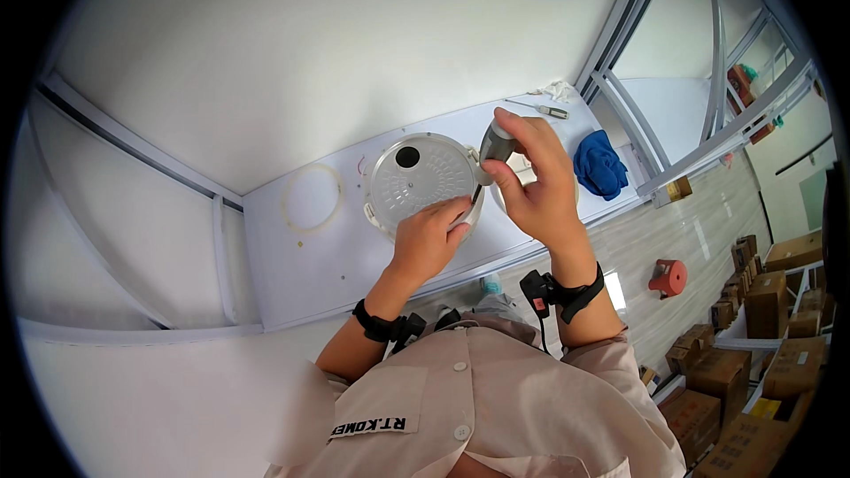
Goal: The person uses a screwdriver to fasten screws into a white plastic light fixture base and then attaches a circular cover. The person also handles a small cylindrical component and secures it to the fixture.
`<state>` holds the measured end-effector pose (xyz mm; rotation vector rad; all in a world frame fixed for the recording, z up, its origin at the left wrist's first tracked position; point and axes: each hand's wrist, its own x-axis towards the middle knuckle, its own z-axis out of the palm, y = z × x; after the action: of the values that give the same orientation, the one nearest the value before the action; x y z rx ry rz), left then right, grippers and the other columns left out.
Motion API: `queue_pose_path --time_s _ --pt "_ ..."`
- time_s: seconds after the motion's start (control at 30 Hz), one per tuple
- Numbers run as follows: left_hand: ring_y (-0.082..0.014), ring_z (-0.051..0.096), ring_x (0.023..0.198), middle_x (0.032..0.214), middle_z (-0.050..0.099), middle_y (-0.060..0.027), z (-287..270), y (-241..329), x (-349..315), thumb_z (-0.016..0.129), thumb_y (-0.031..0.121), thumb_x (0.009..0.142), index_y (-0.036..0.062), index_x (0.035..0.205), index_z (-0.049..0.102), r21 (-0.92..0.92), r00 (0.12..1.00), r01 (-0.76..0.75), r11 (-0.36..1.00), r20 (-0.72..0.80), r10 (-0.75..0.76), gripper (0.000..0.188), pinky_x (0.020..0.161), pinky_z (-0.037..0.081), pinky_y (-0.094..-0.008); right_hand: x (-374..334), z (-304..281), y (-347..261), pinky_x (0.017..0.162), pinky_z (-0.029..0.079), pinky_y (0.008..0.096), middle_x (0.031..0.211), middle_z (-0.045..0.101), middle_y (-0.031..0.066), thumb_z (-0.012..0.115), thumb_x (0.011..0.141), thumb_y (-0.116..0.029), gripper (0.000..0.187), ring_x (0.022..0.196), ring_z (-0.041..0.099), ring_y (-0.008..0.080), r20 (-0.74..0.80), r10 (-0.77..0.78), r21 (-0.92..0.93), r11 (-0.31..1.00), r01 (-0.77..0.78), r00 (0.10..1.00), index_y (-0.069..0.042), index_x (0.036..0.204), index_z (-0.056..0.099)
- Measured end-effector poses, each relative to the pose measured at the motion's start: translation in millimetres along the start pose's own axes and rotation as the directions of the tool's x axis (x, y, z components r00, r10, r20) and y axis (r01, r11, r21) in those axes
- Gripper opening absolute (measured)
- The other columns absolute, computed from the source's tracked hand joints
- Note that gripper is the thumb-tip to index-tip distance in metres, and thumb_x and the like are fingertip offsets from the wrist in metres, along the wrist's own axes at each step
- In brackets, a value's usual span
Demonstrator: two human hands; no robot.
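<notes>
White workbench point(292, 265) runs diagonally through frame centre, smooth matte top, pale wall above. Round ribbed metal lid plate point(418, 179) with one dark hole lies flat mid-frame. Left hand point(430, 237) presses its lower edge, fingers curled over the rim. Right hand point(531, 181) wraps closed around a grey-handled screwdriver point(493, 147), tip down at the plate's right edge. Thin translucent gasket ring point(312, 198) left of plate. Crumpled blue cloth point(598, 164) right. Cardboard boxes point(753, 345) lower right.

Screwdriver point(492, 147) tip hidden behind right hand point(531, 179); round lid point(420, 180) edge at five o'clock covered by left hand point(429, 237).
</notes>
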<state>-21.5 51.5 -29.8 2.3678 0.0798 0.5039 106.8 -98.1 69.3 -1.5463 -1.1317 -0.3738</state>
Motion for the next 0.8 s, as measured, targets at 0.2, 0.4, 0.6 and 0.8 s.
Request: queue_pose_path --time_s 0.2,0.4,0.6,0.8 --pt "-0.0331 0.074 0.106 0.12 0.076 -0.0108 -2 1 1 0.077 0.013 0.089 0.011 0.126 0.069 -0.005 1.0 0.003 1.0 0.028 -0.003 0.039 0.084 0.06 -0.0432 -2 3 -5 0.093 0.054 0.0387 0.115 0.064 0.0123 0.079 0.084 0.004 0.061 0.103 0.065 0.0322 -0.034 -0.021 -0.088 0.996 0.018 0.999 -0.007 0.142 0.063" --pt "-0.0322 0.075 0.1 0.118 0.077 -0.0092 0 0 1 0.079 0.014 0.089 0.0126 0.125 0.071 -0.01 0.999 -0.032 0.999 -0.027 0.032 0.036 0.083 0.06 -0.0419 4 0 -6 0.098 0.051 0.0397 0.117 0.063 0.0131 0.076 0.086 0.004 0.061 0.109 0.063 0.0318 0.095 -0.005 0.168 0.986 -0.011 0.995 -0.008 0.144 0.061" --pt "-0.0317 0.075 0.1 0.119 0.077 -0.0083 -2 4 1 0.078 0.014 0.09 0.0131 0.126 0.071 -0.016 0.999 0.032 0.999 0.022 -0.032 0.037 0.083 0.06 -0.0412 2 0 -1 0.083 0.05 0.034 0.102 0.057 0.0082 0.081 0.08 0.004 0.06 0.092 0.057 0.0236 0.032 -0.079 0.022 0.997 0.078 0.996 -0.009 0.137 0.068" --pt "-0.0307 0.075 0.1 0.118 0.077 -0.0078 1 2 1 0.077 0.014 0.09 0.0133 0.125 0.072 -0.012 1.0 0.007 1.0 -0.007 -0.007 0.035 0.082 0.06 -0.0404 -2 10 7 0.073 0.047 0.0319 0.096 0.053 0.0068 0.086 0.076 0.0 0.061 0.085 0.052 0.0211 -0.132 -0.1 -0.155 0.985 0.079 0.986 -0.011 0.133 0.071"
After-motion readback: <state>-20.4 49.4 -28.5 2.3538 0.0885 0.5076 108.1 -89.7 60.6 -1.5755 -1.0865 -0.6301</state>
